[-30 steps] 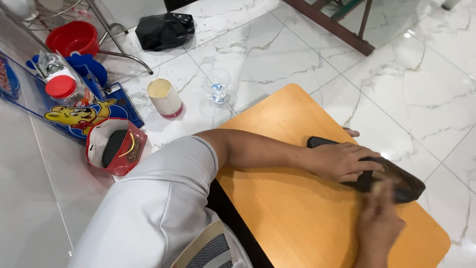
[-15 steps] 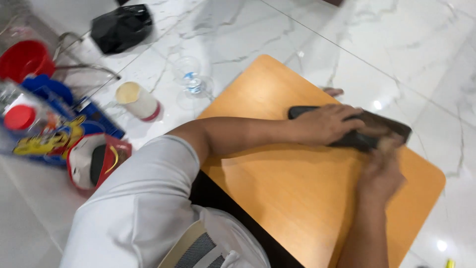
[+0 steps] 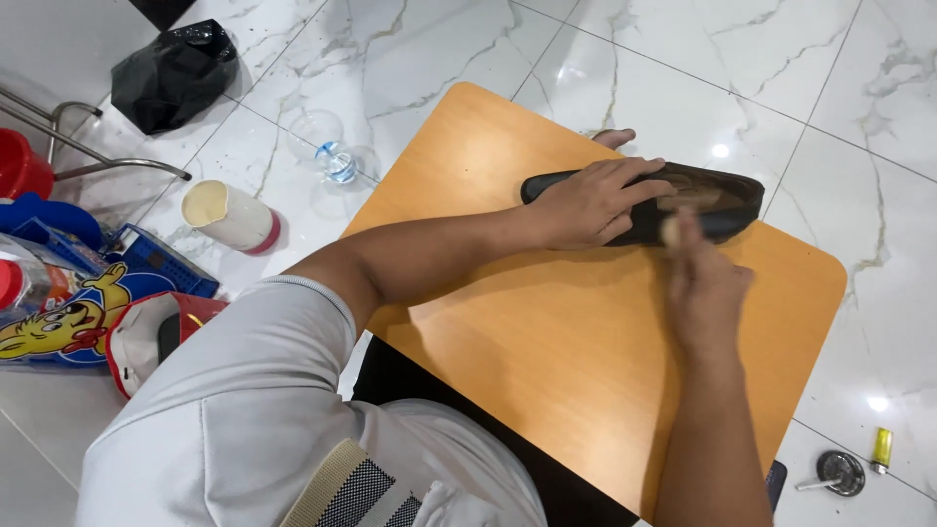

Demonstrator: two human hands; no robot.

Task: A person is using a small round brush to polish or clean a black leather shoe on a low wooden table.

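A dark leather shoe lies on its side at the far edge of an orange wooden tabletop. My left hand is pressed flat over the shoe's middle, fingers wrapped around it. My right hand is closed around a small pale object, whose tip touches the shoe's side near the opening. The shoe's heel part is hidden under my left hand.
On the white marble floor to the left lie a black plastic bag, a clear plastic bottle, a tipped cream cup, a blue basket and a red bucket. A round tin lid and a yellow lighter sit at lower right.
The view has swung left and steadied. My left hand stays on the shoe; my right hand has shifted slightly along the shoe's side with the pale object.
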